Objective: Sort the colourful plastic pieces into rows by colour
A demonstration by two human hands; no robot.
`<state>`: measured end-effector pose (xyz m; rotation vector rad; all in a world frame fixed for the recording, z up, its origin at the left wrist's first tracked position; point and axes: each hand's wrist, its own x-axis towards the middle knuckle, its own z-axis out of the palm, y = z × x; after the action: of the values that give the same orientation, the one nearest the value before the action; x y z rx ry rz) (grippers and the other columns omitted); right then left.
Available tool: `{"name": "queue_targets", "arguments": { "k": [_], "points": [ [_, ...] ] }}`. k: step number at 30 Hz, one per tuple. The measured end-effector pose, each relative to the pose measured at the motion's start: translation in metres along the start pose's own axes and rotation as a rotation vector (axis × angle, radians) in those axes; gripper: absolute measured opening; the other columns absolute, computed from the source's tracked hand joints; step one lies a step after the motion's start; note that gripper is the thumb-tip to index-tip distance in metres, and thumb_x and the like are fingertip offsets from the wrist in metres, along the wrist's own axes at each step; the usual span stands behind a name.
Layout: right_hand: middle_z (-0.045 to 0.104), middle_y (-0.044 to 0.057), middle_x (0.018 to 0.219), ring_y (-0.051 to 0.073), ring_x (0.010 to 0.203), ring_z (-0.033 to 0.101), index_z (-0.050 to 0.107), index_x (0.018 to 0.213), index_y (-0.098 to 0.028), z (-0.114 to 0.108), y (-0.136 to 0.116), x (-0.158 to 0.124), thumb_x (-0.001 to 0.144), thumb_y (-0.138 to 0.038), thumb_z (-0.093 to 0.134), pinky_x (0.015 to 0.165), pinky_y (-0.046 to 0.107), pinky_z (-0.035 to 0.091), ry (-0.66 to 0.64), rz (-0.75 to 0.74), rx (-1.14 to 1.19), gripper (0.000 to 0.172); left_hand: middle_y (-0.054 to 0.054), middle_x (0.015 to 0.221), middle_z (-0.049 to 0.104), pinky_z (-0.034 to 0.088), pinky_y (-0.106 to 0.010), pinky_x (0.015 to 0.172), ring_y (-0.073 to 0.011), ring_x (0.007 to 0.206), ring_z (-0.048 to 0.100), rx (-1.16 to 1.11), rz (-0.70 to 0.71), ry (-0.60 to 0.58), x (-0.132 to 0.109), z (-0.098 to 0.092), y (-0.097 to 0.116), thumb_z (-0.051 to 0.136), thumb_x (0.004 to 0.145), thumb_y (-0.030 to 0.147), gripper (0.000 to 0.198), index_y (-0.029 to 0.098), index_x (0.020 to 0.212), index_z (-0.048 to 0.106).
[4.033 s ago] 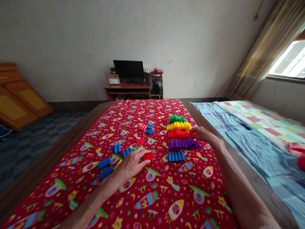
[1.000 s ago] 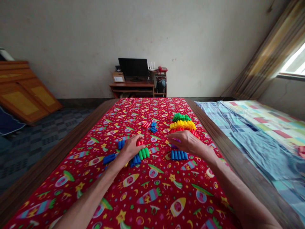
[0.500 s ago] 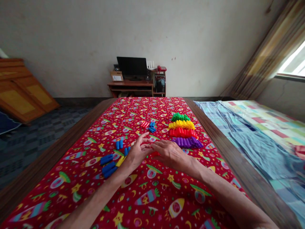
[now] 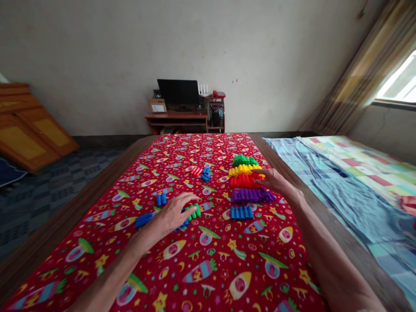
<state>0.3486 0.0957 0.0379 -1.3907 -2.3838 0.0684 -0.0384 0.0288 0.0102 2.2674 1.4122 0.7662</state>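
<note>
My left hand point(image 4: 170, 215) lies on the red rocket-print cloth point(image 4: 208, 264), its fingers curled over a clump of green pieces point(image 4: 195, 212) with blue ones beside it. My right hand point(image 4: 274, 180) reaches to the right end of the red row point(image 4: 242, 181), fingertips pinched together against a red piece there. The sorted rows run front to back: blue row point(image 4: 241, 212), purple row point(image 4: 251, 195), the red row, yellow row point(image 4: 243, 170), green row point(image 4: 244, 160).
Loose blue pieces point(image 4: 160, 199) and a longer blue one point(image 4: 143, 220) lie left of my left hand. Small red pieces point(image 4: 196, 171) and blue pieces point(image 4: 205, 174) sit farther back. A bed with a checked sheet point(image 4: 341, 173) borders the right; a desk with a monitor point(image 4: 178, 92) stands at the wall.
Half a second ago both hands met at the middle of the cloth. My right hand has since moved back and right to the red row; my left has dropped onto the green pieces.
</note>
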Motion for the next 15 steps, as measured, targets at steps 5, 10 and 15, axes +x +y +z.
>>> {"name": "queue_targets", "arguments": {
  "k": [5, 10, 15],
  "points": [
    [0.075, 0.011, 0.087, 0.018, 0.066, 0.068, 0.068, 0.117, -0.014, 0.001, -0.002, 0.000, 0.086, -0.031, 0.064, 0.062, 0.026, 0.048, 0.050, -0.035, 0.037, 0.036, -0.009, 0.110, 0.071, 0.049, -0.037, 0.098, -0.0255, 0.105, 0.065, -0.025, 0.038, 0.000, -0.002, 0.006, 0.003, 0.053, 0.082, 0.038, 0.028, 0.023, 0.099, 0.070],
    [0.075, 0.013, 0.089, 0.017, 0.063, 0.067, 0.071, 0.110, -0.014, -0.019, -0.015, -0.005, 0.094, -0.033, 0.050, 0.059, 0.026, 0.046, 0.201, -0.055, 0.081, 0.032, -0.010, 0.113, 0.068, 0.048, -0.040, 0.100, -0.0258, 0.106, 0.064, 0.034, 0.036, 0.012, 0.035, 0.000, -0.008, 0.050, 0.082, 0.031, 0.029, 0.020, 0.101, 0.069],
    [0.075, 0.012, 0.088, 0.017, 0.069, 0.067, 0.071, 0.104, -0.015, -0.023, -0.041, -0.001, 0.095, -0.026, 0.047, 0.061, 0.024, 0.045, 0.181, -0.106, 0.083, 0.028, -0.017, 0.133, 0.056, 0.032, -0.047, 0.113, -0.0310, 0.129, 0.048, 0.061, -0.064, 0.096, 0.100, 0.008, -0.032, 0.054, 0.076, 0.023, 0.042, 0.012, 0.116, 0.063]
  ]
}}
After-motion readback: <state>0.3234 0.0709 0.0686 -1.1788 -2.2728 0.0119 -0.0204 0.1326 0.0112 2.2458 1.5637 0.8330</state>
